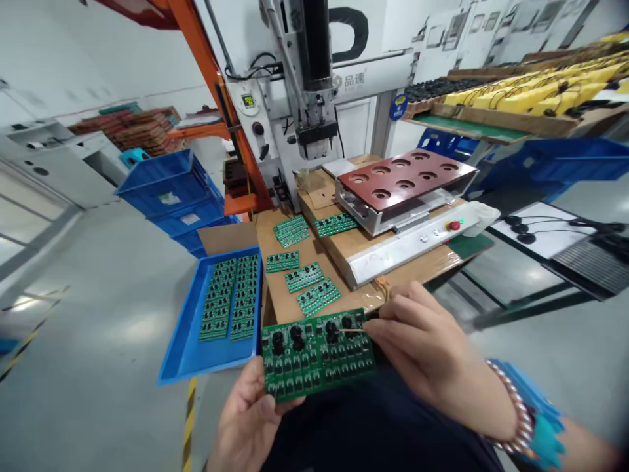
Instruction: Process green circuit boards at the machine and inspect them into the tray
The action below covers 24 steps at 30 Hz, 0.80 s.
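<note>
My left hand (250,419) grips the lower left corner of a green circuit board panel (317,357), held in front of me. Several black round parts sit along the panel's top row. My right hand (427,351) is closed at the panel's right edge, pinching a thin light stick whose tip touches the board near a black part. A beaded bracelet (511,406) and a blue sleeve are on my right wrist.
Several green board panels (304,276) lie on a cardboard-covered bench. A blue tray (196,328) to the left holds more boards. A machine with a red holed fixture plate (407,174) and a red button stands behind. Blue bins (170,190) sit at left.
</note>
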Each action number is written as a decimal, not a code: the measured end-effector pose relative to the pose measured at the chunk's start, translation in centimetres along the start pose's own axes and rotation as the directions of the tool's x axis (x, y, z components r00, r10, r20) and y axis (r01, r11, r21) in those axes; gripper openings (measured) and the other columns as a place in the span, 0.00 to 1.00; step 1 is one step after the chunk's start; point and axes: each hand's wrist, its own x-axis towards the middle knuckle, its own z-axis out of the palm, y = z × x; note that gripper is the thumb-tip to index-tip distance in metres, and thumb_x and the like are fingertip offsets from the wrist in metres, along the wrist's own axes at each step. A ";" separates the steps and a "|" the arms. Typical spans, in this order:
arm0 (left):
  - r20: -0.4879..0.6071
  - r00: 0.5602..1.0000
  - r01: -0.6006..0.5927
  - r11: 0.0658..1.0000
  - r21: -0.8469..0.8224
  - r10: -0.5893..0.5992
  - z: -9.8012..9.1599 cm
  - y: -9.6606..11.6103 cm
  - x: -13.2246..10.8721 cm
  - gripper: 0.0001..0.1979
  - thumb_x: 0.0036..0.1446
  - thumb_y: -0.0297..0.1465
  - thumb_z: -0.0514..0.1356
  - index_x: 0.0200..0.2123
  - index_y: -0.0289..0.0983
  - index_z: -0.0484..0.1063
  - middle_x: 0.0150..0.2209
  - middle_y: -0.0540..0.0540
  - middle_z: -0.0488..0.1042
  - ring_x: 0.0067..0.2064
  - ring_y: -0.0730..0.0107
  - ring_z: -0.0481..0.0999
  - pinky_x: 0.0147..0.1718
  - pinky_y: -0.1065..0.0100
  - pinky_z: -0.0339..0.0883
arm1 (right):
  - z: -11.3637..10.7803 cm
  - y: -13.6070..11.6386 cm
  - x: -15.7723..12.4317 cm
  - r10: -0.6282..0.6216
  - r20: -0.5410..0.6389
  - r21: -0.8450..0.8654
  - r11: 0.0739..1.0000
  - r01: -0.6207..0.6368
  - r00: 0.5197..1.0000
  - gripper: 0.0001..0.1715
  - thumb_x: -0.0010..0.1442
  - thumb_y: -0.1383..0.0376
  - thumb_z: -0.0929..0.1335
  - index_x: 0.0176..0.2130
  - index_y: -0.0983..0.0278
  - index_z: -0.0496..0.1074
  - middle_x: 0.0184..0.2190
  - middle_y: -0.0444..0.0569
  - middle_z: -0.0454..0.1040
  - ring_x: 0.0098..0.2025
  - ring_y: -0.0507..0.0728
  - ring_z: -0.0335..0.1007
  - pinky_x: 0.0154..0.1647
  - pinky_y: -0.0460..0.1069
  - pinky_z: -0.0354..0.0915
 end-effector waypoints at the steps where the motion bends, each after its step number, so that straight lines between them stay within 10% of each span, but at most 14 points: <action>1: -0.002 1.000 0.004 1.000 -0.001 -0.004 0.2 0.1 -0.1 0.19 0.43 0.30 0.68 0.42 0.44 0.77 0.40 0.48 0.81 0.37 0.61 0.79 0.33 0.65 0.76 | 0.0 0.0 0.0 -0.004 -0.007 -0.003 1.000 0.004 1.000 0.11 0.57 0.77 0.62 0.36 0.67 0.71 0.29 0.48 0.64 0.34 0.52 0.52 0.33 0.50 0.54; 24: -0.117 0.993 -0.021 1.000 0.001 0.021 2.0 0.8 -0.3 0.21 0.38 0.31 0.71 0.41 0.42 0.77 0.38 0.47 0.82 0.35 0.61 0.80 0.29 0.70 0.75 | 0.2 0.1 0.2 -0.043 -0.060 -0.007 0.999 0.043 0.997 0.11 0.56 0.77 0.62 0.34 0.66 0.71 0.27 0.47 0.64 0.33 0.53 0.53 0.34 0.49 0.55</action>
